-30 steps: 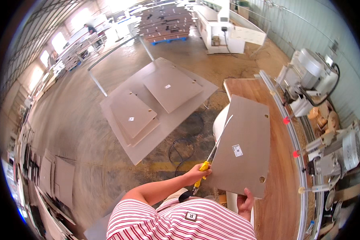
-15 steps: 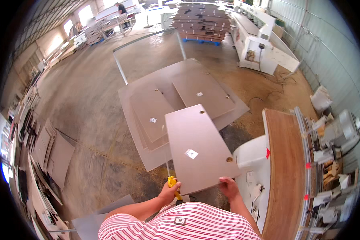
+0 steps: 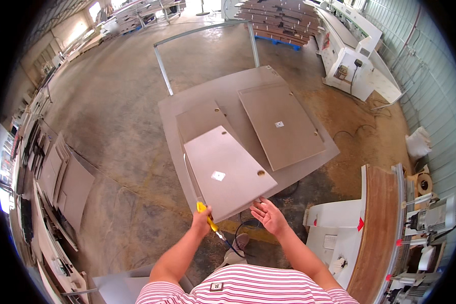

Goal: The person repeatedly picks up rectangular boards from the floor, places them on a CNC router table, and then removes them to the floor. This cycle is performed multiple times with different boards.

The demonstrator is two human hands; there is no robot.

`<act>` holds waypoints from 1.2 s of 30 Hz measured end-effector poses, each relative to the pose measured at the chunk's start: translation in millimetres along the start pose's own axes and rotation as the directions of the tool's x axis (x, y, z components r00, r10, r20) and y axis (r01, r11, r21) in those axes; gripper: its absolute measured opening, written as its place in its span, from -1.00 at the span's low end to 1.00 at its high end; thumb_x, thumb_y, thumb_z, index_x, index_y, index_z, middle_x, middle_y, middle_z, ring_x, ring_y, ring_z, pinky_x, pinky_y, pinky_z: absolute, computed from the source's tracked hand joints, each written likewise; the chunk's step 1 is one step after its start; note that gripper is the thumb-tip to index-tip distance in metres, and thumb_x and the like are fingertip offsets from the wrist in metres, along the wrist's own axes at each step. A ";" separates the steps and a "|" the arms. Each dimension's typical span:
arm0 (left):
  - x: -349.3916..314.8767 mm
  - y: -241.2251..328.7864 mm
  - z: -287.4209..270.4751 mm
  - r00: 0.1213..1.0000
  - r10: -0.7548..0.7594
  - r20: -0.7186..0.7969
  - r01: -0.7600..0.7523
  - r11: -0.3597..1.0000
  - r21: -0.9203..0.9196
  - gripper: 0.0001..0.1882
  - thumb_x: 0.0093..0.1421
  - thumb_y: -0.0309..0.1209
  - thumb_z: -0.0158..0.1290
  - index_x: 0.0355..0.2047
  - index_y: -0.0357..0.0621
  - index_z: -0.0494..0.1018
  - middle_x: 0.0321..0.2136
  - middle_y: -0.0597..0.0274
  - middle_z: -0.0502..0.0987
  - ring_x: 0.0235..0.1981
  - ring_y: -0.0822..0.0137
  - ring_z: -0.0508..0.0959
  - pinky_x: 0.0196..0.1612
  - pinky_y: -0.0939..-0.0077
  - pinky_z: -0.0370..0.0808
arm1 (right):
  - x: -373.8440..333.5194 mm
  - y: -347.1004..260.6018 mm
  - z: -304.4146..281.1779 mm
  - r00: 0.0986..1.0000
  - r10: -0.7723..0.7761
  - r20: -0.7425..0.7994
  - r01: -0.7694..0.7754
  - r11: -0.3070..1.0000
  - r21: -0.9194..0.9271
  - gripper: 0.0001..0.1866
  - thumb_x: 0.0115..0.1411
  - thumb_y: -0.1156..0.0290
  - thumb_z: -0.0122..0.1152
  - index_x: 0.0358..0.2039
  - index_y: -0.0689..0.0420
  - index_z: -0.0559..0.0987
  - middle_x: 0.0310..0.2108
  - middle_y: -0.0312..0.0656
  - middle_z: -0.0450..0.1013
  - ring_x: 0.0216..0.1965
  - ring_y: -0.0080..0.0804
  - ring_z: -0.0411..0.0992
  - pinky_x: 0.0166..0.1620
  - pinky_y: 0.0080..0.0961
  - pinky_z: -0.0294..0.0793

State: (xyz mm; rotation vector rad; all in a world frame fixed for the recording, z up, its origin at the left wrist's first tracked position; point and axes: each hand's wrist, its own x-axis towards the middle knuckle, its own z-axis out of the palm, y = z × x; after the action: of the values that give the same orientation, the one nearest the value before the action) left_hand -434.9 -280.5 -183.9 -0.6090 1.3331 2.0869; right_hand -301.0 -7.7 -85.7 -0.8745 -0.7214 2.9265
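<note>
A taupe panel [image 3: 225,172] with two round holes and a white label lies tilted over the left stack of panels [image 3: 202,119]. My left hand [image 3: 201,222] is closed round a yellow air blow gun [image 3: 202,207] at the panel's near left corner. Its thin nozzle runs up along the panel's left edge, and a black hose [image 3: 233,248] trails from its lower end. At the panel's near right edge is my right hand [image 3: 270,217], palm turned up, fingers stretched out and slightly apart. Its fingertips are at the edge; whether they bear any weight I cannot tell.
Another panel stack [image 3: 283,126] lies to the right on the same large base board [image 3: 314,162]. A metal frame [image 3: 205,34] rises behind it. At right stands a machine with a wood-look top [image 3: 377,218]. Boards lean at left [image 3: 68,187].
The panel has moved forward and left, from near my body onto the left stack. Both hands have reached forward with it, and my right hand has turned palm up with its fingers extended.
</note>
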 end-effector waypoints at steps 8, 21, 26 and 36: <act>116.8 53.6 20.0 0.997 0.040 -0.067 -0.018 0.953 0.301 -0.80 0.19 -0.54 0.12 -0.18 -0.15 0.38 -0.45 0.30 0.45 -0.54 0.40 0.45 -0.47 0.45 0.44 | -86.0 9.1 -116.6 0.923 -0.080 -0.377 -0.045 0.949 -0.312 -0.62 0.33 0.33 0.09 0.09 0.24 0.39 -0.06 -0.01 0.51 -0.11 -0.29 0.54 -0.01 -0.31 0.53; 60.1 -29.6 41.7 0.917 0.395 -0.059 -0.156 0.490 0.858 -0.65 0.22 -0.18 0.14 -0.31 -0.26 0.39 -0.60 0.05 0.55 -0.62 0.11 0.60 -0.51 0.21 0.55 | -336.0 171.9 -265.6 0.597 -0.174 -0.783 -0.008 0.975 -0.223 -0.78 0.27 0.43 0.04 -0.08 0.17 0.47 -0.27 -0.15 0.56 -0.34 -0.39 0.57 -0.23 -0.39 0.59; 28.1 -20.7 84.6 0.893 0.227 0.388 -0.415 0.083 0.906 -0.66 0.22 -0.19 0.15 -0.29 -0.25 0.39 -0.59 0.09 0.57 -0.60 0.19 0.59 -0.53 0.29 0.50 | -375.7 236.7 -272.8 0.618 -0.239 -0.749 0.148 0.971 -0.187 -0.76 0.26 0.36 0.10 -0.11 0.18 0.48 -0.30 -0.15 0.57 -0.40 -0.41 0.57 -0.29 -0.47 0.59; -124.3 -183.8 211.4 0.511 -0.518 0.686 -0.854 -0.212 0.475 -0.61 0.22 -0.13 0.12 -0.22 -0.26 0.45 -0.32 -0.21 0.57 -0.23 -0.26 0.55 -0.23 -0.02 0.48 | -482.1 429.2 -319.8 0.239 -0.414 -0.878 -0.286 0.834 -0.471 -0.84 0.23 0.25 0.09 -0.36 0.03 0.55 -0.37 -0.26 0.52 -0.34 -0.34 0.52 -0.30 -0.35 0.54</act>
State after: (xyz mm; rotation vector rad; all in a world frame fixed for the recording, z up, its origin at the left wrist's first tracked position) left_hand -232.9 -54.5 -139.1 1.4710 1.8393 0.3120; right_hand 326.4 -317.9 -256.2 -2.2673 -1.3127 1.3201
